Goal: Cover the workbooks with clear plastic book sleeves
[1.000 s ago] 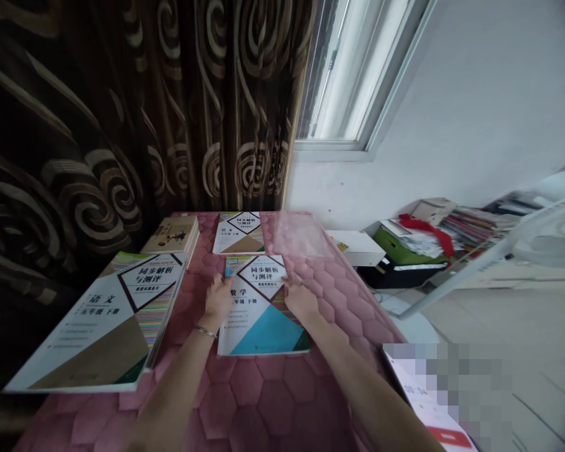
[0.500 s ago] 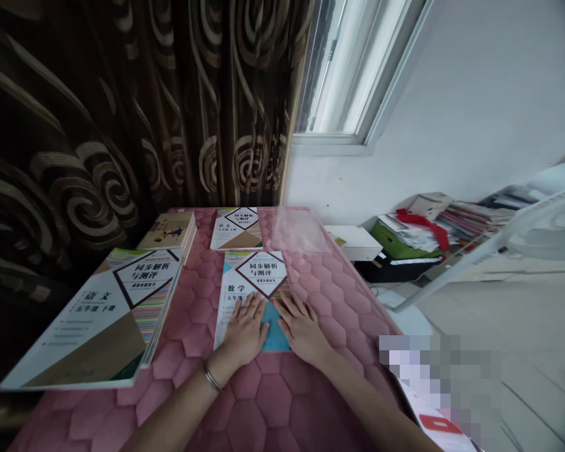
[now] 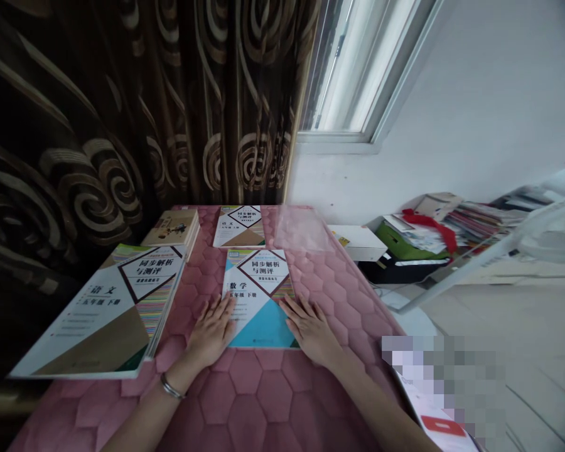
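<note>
Workbook (image 3: 260, 301), partly blue, lies near frame centre; left hand (image 3: 211, 331) and right hand (image 3: 309, 328), both spread flat, touch its side edges.

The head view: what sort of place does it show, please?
Probably a room in a home, perhaps for study: a swirl-patterned curtain hangs beside a window, and school workbooks lie on a pink hexagon-patterned tablecloth.

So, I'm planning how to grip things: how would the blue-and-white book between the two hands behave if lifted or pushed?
The blue-and-white book looks thin with a paper cover, so it would probably flex if lifted by one edge. It's likely fairly light, too. Lying flat on the pink surface, it seems unlikely to roll or tip.
</note>
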Action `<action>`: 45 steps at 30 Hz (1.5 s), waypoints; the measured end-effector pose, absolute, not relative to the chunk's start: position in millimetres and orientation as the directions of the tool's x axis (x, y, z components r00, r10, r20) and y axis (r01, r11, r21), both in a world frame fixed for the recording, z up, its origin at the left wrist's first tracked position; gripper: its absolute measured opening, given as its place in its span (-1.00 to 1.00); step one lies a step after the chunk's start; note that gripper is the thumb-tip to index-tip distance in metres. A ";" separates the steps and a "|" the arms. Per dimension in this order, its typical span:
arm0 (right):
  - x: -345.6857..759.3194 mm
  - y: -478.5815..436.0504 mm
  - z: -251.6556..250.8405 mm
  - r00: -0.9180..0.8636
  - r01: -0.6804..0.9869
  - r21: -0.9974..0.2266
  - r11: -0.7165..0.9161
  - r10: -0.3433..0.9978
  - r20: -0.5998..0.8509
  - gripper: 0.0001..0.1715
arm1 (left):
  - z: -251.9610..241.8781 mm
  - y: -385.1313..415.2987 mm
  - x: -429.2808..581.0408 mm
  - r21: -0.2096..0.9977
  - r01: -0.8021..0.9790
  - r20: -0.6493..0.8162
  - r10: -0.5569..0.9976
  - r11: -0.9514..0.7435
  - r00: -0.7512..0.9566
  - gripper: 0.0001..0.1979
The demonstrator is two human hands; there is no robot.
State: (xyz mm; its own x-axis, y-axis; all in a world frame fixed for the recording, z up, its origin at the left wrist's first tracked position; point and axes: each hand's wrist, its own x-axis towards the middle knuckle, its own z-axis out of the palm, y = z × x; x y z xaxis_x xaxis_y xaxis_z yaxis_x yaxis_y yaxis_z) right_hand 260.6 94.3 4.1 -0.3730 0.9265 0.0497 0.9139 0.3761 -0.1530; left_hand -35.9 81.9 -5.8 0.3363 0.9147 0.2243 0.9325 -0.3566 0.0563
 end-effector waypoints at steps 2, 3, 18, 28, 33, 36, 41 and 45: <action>261.5 95.1 6.1 -0.375 0.913 -0.156 0.378 0.926 0.047 -0.42 | -5.6 82.2 -34.6 0.067 0.937 0.201 0.925 -0.343 0.324 -0.45; 261.6 95.4 7.1 -0.376 0.912 -0.159 0.378 0.926 0.044 -0.42 | -4.9 82.4 -33.6 0.071 0.939 0.189 0.929 -0.336 0.318 -0.45; 278.9 76.7 19.0 -0.580 0.785 -0.255 0.564 0.814 0.015 -0.39 | -2.3 81.2 -29.0 0.072 0.945 0.204 0.932 -0.320 0.300 -0.45; 281.8 77.1 16.1 -0.572 0.790 -0.281 0.545 0.820 -0.019 -0.44 | -5.3 81.7 -27.5 0.060 0.949 0.210 0.934 -0.309 0.290 -0.45; 283.5 77.4 13.5 -0.570 0.787 -0.286 0.547 0.822 0.003 -0.44 | 0.3 77.8 -27.7 0.077 0.937 0.245 0.918 -0.341 0.313 -0.48; 284.8 78.4 15.8 -0.569 0.788 -0.294 0.540 0.822 -0.017 -0.43 | 5.3 66.0 -34.1 0.121 0.871 0.248 0.864 -0.477 0.439 -0.54; 268.0 68.3 20.6 -0.502 0.802 -0.298 0.518 0.854 0.137 -0.53 | 11.9 41.1 -38.4 0.209 0.754 0.337 0.770 -0.623 0.542 -0.68; 225.8 52.4 17.4 -0.481 0.749 -0.312 0.585 0.803 0.353 -0.74 | 13.9 40.1 -21.8 0.204 0.726 0.385 0.736 -0.656 0.557 -0.77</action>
State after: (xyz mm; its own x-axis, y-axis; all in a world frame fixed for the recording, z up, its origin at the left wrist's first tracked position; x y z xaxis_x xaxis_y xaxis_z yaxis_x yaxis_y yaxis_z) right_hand 225.8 52.4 17.4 -0.4806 0.8029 0.3527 0.7486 0.5851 -0.3119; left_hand -21.8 40.1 13.9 0.5573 0.7359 0.3846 0.7264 -0.6565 0.2036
